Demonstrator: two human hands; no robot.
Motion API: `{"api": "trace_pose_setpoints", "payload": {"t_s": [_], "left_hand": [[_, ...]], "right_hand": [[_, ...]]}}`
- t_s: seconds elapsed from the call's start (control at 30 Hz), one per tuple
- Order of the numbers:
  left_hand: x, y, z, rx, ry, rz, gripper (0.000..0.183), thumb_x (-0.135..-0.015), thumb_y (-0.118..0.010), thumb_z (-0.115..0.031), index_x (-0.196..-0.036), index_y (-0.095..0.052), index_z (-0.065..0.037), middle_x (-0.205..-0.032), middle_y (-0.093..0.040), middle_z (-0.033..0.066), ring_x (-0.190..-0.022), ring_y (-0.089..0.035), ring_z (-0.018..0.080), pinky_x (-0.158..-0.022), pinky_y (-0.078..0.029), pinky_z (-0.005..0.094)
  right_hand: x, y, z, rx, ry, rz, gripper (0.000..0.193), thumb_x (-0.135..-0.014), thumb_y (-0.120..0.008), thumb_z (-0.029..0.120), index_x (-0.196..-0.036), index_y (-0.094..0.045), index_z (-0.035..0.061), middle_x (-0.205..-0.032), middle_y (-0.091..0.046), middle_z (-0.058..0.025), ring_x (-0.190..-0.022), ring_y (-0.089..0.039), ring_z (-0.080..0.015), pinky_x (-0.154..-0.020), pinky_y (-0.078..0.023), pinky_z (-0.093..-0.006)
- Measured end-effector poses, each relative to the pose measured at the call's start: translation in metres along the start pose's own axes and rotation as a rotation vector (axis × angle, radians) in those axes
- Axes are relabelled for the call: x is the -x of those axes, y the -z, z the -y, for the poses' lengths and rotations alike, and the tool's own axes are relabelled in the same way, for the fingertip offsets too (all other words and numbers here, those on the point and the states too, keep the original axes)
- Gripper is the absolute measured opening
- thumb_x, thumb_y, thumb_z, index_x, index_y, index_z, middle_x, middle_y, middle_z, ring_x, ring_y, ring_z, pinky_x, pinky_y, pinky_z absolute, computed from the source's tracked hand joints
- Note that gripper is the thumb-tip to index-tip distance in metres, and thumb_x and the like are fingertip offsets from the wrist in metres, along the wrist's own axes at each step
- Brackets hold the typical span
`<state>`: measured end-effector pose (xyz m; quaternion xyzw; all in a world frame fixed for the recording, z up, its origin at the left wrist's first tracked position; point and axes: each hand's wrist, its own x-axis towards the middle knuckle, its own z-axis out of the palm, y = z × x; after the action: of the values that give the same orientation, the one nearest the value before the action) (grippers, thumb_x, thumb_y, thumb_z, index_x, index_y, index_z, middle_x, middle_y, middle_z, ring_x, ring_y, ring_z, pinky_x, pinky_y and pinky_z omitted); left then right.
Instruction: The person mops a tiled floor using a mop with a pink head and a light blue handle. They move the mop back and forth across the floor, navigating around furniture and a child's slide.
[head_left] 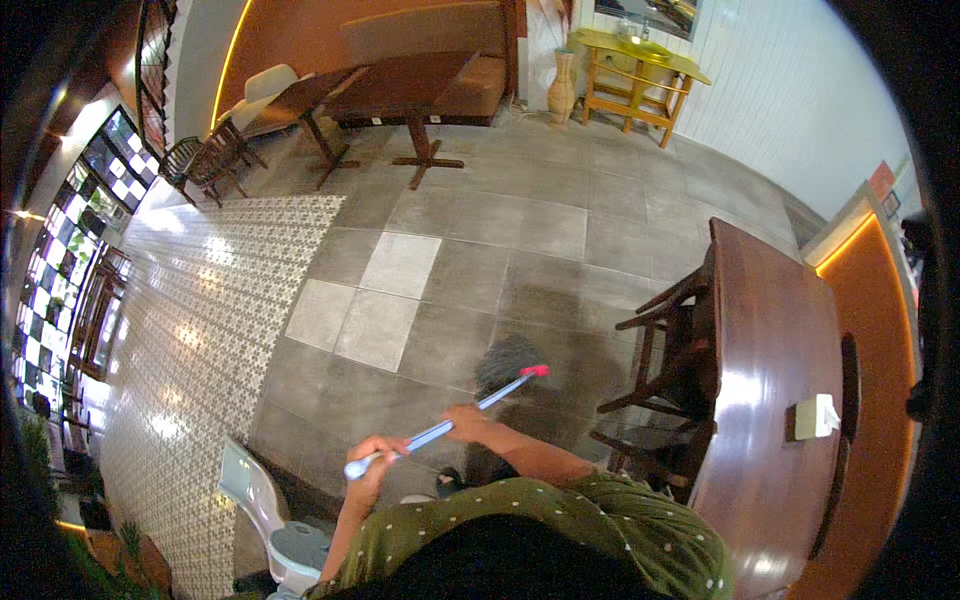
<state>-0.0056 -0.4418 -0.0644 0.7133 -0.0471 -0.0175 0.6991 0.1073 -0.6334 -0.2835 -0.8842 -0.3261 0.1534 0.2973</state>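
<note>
Both my hands grip the pale blue pole of a mop (430,434), which slants from lower left to upper right. My left hand (376,462) is closed near the pole's top end. Farther down, my right hand (463,424) wraps around the middle of the pole. A red-pink joint links the pole to a dark grey, fringed head (508,364). That head rests on the grey floor tiles (545,225) ahead of me.
To the right stands a glossy brown table (765,400) with a tissue box (815,417) on it and dark wooden chairs (665,345) beside it. A white chair (270,515) is at the lower left. Farther off are a pedestal table (405,88), a vase (562,88) and a yellow stand (640,75).
</note>
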Motion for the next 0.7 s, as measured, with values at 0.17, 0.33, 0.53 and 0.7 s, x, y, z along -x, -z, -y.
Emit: {"api": "trace_pose_setpoints", "payload": {"t_s": [0.17, 0.33, 0.53, 0.7], "left_hand": [[-0.044, -0.075, 0.032, 0.053, -0.005, 0.39, 0.004, -0.089, -0.063, -0.005, -0.087, -0.059, -0.003, -0.101, -0.069, 0.0119, -0.115, -0.06, 0.0276, -0.1, -0.044, 0.0414], [-0.07, -0.121, 0.067, 0.022, -0.028, 0.661, 0.007, -0.094, -0.063, -0.01, -0.092, -0.059, -0.006, -0.112, -0.066, 0.0091, -0.122, -0.055, 0.0267, -0.107, -0.038, 0.041], [-0.081, -0.14, 0.087, 0.003, -0.02, 0.821, 0.012, -0.094, -0.065, -0.014, -0.095, -0.059, -0.003, -0.116, -0.063, 0.0092, -0.127, -0.051, 0.0255, -0.106, -0.037, 0.0388], [-0.11, -0.124, 0.083, 0.039, 0.021, 0.801, 0.014, -0.095, -0.063, -0.017, -0.094, -0.058, -0.004, -0.113, -0.062, 0.0084, -0.115, -0.056, 0.0211, -0.096, -0.042, 0.0349]], "right_hand": [[0.079, 0.039, -0.08, -0.04, -0.249, -0.029, 0.023, -0.074, -0.067, 0.03, -0.09, -0.07, 0.0135, -0.088, -0.069, -0.0146, -0.087, -0.067, -0.037, -0.077, -0.054, -0.0486], [0.145, 0.036, -0.146, 0.007, -0.227, -0.203, 0.022, -0.07, -0.073, 0.028, -0.083, -0.067, 0.0125, -0.083, -0.067, -0.0142, -0.084, -0.065, -0.0382, -0.075, -0.052, -0.0501], [0.183, 0.015, -0.189, -0.063, -0.294, -0.231, 0.028, -0.069, -0.076, 0.023, -0.088, -0.061, 0.0102, -0.091, -0.064, -0.013, -0.098, -0.059, -0.0364, -0.084, -0.047, -0.0483], [0.157, 0.014, -0.189, -0.079, -0.448, -0.304, 0.032, -0.07, -0.077, 0.025, -0.091, -0.061, 0.008, -0.092, -0.064, -0.0125, -0.098, -0.059, -0.0375, -0.088, -0.047, -0.0476]]}}
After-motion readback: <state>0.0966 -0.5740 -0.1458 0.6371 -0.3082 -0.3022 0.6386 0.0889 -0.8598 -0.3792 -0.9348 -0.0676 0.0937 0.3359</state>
